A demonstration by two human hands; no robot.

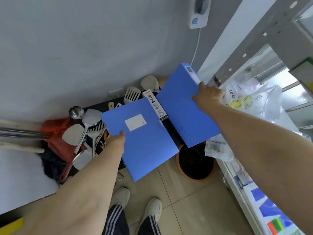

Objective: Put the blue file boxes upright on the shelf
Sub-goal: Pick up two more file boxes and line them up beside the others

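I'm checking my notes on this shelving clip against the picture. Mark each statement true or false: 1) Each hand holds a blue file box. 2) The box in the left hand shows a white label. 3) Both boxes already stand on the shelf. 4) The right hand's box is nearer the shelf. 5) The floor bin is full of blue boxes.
1) True: the left hand grips one blue file box, the right hand another blue box.
2) True: a white label shows on its face.
3) False: both are held in the air.
4) True: it is beside the shelf.
5) False: the round bin looks dark inside, with no boxes.
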